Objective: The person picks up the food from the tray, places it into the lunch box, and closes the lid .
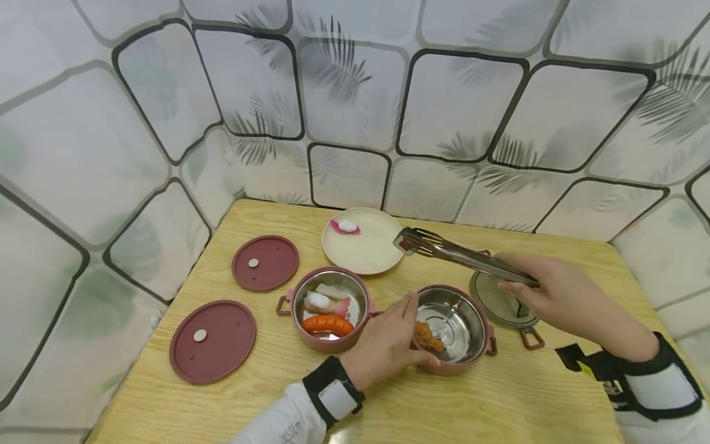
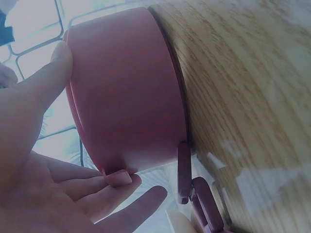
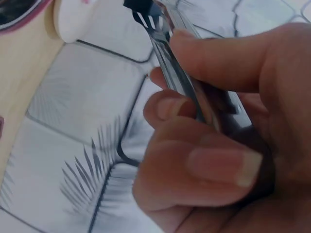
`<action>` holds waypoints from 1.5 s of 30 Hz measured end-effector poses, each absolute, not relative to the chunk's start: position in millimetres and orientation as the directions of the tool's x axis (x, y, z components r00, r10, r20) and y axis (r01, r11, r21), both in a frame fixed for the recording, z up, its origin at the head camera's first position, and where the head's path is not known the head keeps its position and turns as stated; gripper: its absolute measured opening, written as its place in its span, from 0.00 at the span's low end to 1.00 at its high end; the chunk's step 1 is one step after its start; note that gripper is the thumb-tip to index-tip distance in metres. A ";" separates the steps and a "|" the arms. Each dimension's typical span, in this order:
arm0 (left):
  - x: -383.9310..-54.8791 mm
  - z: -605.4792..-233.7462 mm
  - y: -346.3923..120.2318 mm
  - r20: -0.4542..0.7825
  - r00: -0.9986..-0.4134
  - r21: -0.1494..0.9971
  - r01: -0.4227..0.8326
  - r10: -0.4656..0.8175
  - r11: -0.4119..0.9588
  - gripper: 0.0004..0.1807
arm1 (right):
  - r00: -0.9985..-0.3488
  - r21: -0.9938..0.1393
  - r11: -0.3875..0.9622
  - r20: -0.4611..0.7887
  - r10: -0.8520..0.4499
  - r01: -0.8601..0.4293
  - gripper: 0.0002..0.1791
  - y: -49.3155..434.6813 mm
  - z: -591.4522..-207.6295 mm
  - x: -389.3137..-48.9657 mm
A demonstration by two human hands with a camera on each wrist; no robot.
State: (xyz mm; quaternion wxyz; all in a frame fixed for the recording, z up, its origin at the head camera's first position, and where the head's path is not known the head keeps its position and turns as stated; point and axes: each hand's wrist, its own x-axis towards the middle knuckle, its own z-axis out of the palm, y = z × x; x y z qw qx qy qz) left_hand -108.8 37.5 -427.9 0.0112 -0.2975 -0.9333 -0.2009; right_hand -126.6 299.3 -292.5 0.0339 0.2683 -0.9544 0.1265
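My left hand [image 1: 385,342] grips the near left side of the right-hand pink pot [image 1: 488,314], its thumb on the rim and fingers by a side handle [image 2: 118,178]. A brown fried-looking food piece [image 1: 428,337] lies inside that pot, at its left. My right hand [image 1: 560,296] holds metal tongs [image 1: 471,256] raised over the table. Their slotted tips pinch a small white and dark-red food piece [image 1: 403,242], between the plate and the pot. In the right wrist view, fingers and thumb wrap the tongs' arms.
Another pink pot [image 1: 316,342] at left holds an orange sausage [image 1: 327,325] and a pink-tailed shrimp piece [image 1: 327,303]. Behind stands a cream plate [image 1: 368,250] with a pink-and-white piece [image 1: 346,227]. Two maroon discs [image 1: 213,354] lie left. A glass lid [image 1: 493,299] sits under my right hand.
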 end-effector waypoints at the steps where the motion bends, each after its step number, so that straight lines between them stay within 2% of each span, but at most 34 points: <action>1: -108.7 -428.2 37.5 0.141 -0.822 0.369 0.560 0.551 0.741 0.62 | -0.856 -0.214 0.829 0.138 -0.498 -0.517 0.26 303.0 -290.5 -121.9; 5: -108.5 -429.1 37.3 0.143 -0.820 0.377 0.563 0.555 0.735 0.62 | -0.884 -0.197 0.862 0.121 -0.451 -0.467 0.26 320.3 -283.9 -103.1; 11: -107.9 -429.9 37.1 0.165 -0.813 0.376 0.575 0.558 0.727 0.62 | -0.934 -0.174 0.920 0.008 -0.356 -0.352 0.26 342.6 -282.5 -77.1; 19: -107.8 -430.3 36.9 0.164 -0.816 0.382 0.571 0.555 0.726 0.62 | -0.928 -0.164 0.925 -0.094 -0.360 -0.343 0.26 354.0 -302.1 -57.9; 31: -107.7 -430.8 36.2 0.153 -0.813 0.371 0.574 0.562 0.730 0.63 | -0.919 -0.199 0.933 -0.204 -0.338 -0.299 0.26 330.7 -330.5 -55.6; 38: -107.3 -430.0 37.0 0.175 -0.809 0.367 0.582 0.561 0.725 0.63 | -0.911 -0.202 0.917 -0.165 -0.379 -0.345 0.24 323.8 -336.6 -55.3; 45: -108.5 -430.6 36.6 0.170 -0.810 0.393 0.578 0.561 0.715 0.62 | -0.902 -0.204 0.914 -0.188 -0.389 -0.352 0.25 322.5 -337.3 -54.9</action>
